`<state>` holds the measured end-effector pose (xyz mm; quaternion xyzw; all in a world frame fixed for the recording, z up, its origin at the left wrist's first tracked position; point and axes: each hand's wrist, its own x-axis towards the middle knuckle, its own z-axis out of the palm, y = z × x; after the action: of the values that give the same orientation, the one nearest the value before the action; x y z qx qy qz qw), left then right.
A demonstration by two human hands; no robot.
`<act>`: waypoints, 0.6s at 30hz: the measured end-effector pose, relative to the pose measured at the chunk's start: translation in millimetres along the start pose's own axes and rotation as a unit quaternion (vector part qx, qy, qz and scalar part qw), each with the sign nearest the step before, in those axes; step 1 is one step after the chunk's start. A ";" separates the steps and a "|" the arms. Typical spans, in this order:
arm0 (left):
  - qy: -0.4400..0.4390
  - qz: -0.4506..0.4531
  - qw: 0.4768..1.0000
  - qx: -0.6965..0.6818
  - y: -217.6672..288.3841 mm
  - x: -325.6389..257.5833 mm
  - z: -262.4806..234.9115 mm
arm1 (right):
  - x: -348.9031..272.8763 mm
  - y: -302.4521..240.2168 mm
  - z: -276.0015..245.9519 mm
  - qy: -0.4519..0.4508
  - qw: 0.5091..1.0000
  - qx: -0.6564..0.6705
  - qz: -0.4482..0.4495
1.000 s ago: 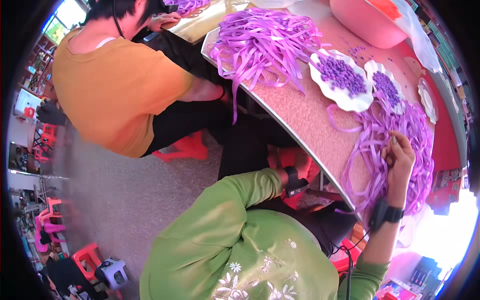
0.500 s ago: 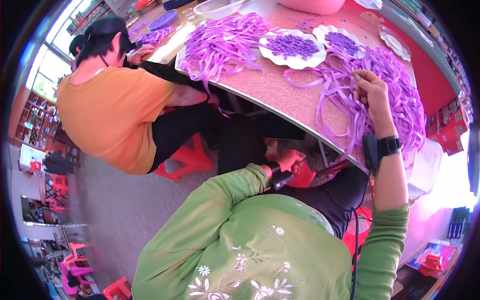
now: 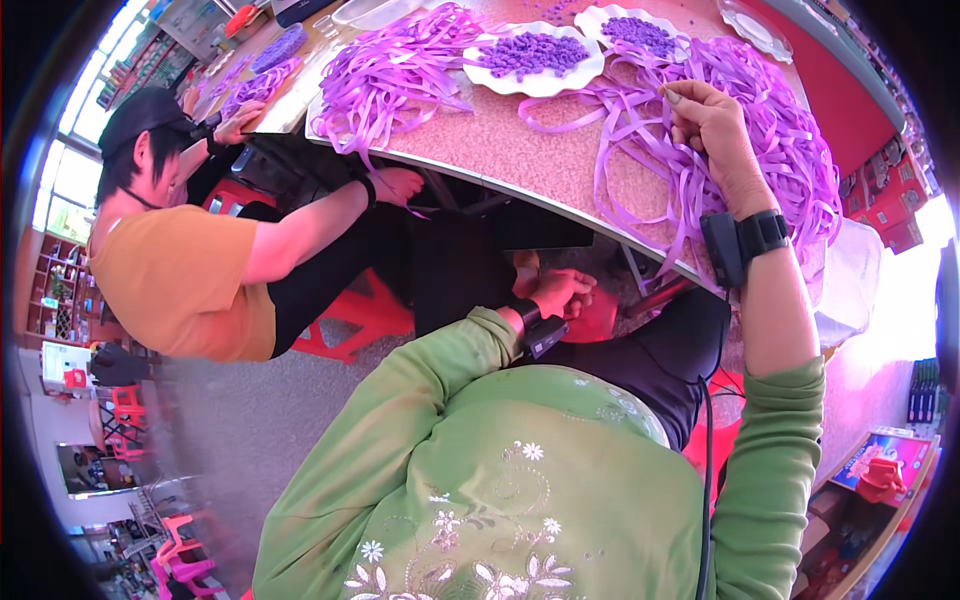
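My right hand rests on the speckled table, fingers pinched on strands of a big tangle of purple ribbon. A black wrist device sits on that forearm. My left hand is down below the table edge, over my lap, with its fingers curled beside a red object. I cannot see whether it holds anything. Both arms wear green sleeves.
A second heap of purple ribbon lies at the table's left end. Two white scalloped plates carry small purple pieces. A co-worker in an orange top sits at left on a red stool, one hand at the table edge.
The view has swung, so the table now sits higher and more centred. My right hand has shifted along the ribbon tangle. The co-worker's arm now reaches toward the table edge.
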<state>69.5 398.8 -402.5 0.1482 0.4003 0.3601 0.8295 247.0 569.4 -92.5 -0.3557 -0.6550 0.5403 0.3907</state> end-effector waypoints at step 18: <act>0.093 0.110 0.985 0.098 1.3 -10.7 33.2 | 1.4 0.9 1.7 -0.024 1.000 -0.014 -0.014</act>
<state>90.0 393.5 -374.7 0.2375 0.4901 0.4207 0.7255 244.8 570.1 -93.4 -0.3388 -0.6764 0.5337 0.3779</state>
